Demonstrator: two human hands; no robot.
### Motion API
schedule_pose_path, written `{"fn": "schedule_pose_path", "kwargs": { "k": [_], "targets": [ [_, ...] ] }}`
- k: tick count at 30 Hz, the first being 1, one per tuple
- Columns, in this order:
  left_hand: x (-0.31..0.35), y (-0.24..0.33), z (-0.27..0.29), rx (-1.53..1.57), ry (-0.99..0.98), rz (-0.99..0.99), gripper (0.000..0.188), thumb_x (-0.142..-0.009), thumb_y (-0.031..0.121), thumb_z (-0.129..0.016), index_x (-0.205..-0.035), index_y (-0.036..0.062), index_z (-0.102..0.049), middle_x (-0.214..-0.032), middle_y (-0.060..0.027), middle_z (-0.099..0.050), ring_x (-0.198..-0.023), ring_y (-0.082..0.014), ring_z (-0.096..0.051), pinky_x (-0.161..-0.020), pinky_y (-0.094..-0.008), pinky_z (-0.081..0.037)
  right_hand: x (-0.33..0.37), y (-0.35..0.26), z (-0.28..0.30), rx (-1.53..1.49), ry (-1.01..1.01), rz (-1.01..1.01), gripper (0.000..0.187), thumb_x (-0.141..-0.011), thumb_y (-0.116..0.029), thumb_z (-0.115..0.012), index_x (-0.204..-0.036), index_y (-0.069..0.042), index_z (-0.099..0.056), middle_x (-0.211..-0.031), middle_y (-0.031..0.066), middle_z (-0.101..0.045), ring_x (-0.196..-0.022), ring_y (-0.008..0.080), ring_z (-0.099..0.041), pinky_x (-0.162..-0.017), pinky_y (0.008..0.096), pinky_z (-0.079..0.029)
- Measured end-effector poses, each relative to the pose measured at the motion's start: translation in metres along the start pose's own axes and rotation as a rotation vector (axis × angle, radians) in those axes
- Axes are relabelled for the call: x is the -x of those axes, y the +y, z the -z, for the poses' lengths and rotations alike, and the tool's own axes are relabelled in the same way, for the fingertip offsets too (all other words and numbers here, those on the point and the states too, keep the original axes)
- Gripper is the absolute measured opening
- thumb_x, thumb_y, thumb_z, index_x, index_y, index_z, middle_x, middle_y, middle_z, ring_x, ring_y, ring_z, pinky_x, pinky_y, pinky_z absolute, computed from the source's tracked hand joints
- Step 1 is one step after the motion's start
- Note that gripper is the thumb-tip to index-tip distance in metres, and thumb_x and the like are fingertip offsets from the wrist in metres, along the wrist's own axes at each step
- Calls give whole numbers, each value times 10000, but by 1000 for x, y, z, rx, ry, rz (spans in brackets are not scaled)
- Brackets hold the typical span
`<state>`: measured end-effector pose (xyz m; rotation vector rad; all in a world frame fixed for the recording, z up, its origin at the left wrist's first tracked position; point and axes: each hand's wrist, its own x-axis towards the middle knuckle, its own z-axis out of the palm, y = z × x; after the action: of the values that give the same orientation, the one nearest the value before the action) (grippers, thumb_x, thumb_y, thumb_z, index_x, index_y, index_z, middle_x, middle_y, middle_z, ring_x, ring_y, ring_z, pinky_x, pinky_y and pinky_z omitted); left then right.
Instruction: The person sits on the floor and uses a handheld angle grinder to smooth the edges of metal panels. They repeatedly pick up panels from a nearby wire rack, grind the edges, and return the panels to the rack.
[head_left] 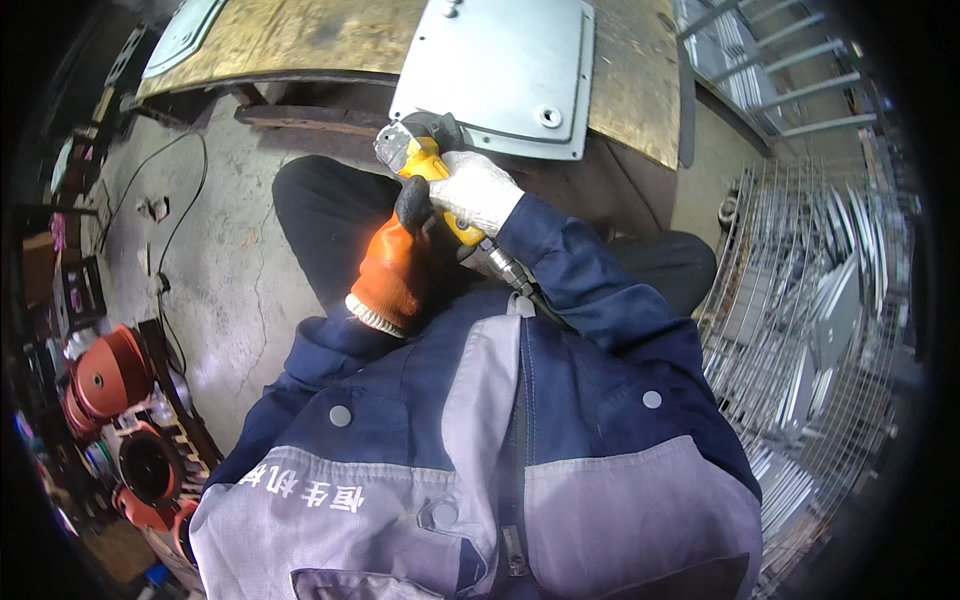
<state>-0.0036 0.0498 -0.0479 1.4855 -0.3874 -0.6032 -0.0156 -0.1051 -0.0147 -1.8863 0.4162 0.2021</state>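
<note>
My right hand point(478, 188), in a white knit glove, is wrapped around the body of a yellow air grinder point(427, 163). The tool's head points up and to the left, and a metal fitting with a dark air hose point(510, 270) runs from its lower end toward my lap. My left hand point(390, 268) wears an orange glove with dark fingertips, its fingers closed against the grinder's near side. Just beyond the grinder lies a pale grey metal panel point(490, 75) with a raised face and a round hole near its right corner. The head appears apart from it.
The panel rests on a wooden table point(632, 80), with another panel point(183, 38) at far left. A wire basket of metal plates point(800, 330) stands at right, beneath a metal rack point(800, 75). Left are reddish round parts point(110, 375) and a cable point(205, 160) on the concrete floor.
</note>
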Motion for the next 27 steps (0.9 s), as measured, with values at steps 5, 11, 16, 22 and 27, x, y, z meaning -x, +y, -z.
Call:
{"fn": "schedule_pose_path", "kwargs": {
  "k": [5, 11, 16, 22, 27],
  "targets": [
    [23, 32, -44, 606, -92, 554, 301, -936, 401, -564, -920, 101, -568, -717, -3, -509, -664, -144, -513, -643, -269, -438, 40, 40, 28, -232, -9, -13, 284, -756, -212, -621, -954, -9, -644, -756, 139, -649, -619, 228, -639, -592, 347, -510],
    [7, 45, -104, 521, -399, 757, 460, -907, 428, -624, -1085, 5, -599, -912, -75, -630, -804, -172, -625, -732, -302, -520, 97, 92, 75, -328, 90, -93, 297, -716, -37, -599, -1010, -5, -625, -894, 114, -662, -864, 211, -622, -789, 322, -489],
    [-15, 12, -139, 568, -628, 755, 462, -914, 467, -592, -1115, 52, -594, -939, -70, -611, -854, -173, -575, -761, -297, -478, 150, 123, 128, -768, 254, -112, 230, -795, -33, -661, -1018, -23, -605, -811, 57, -628, -651, 140, -614, -582, 279, -505],
    [-112, -57, -105, 2306, -443, 1348, 429, -940, 462, -488, -1204, 136, -577, -1167, -64, -617, -1117, -254, -543, -994, -410, -398, 205, 155, 149, -1066, 457, -53, 418, -797, -161, -740, -1145, -30, -548, -836, 53, -622, -626, 150, -623, -537, 282, -533],
    [-142, -82, -87, 2777, -676, 1707, 367, -900, 390, -519, -1156, 148, -623, -1173, -47, -640, -1086, -256, -585, -988, -399, -419, 209, 184, 141, -1267, 237, 10, 496, -799, -217, -744, -1203, -48, -510, -928, 45, -610, -718, 155, -635, -627, 319, -565]
  ]
}}
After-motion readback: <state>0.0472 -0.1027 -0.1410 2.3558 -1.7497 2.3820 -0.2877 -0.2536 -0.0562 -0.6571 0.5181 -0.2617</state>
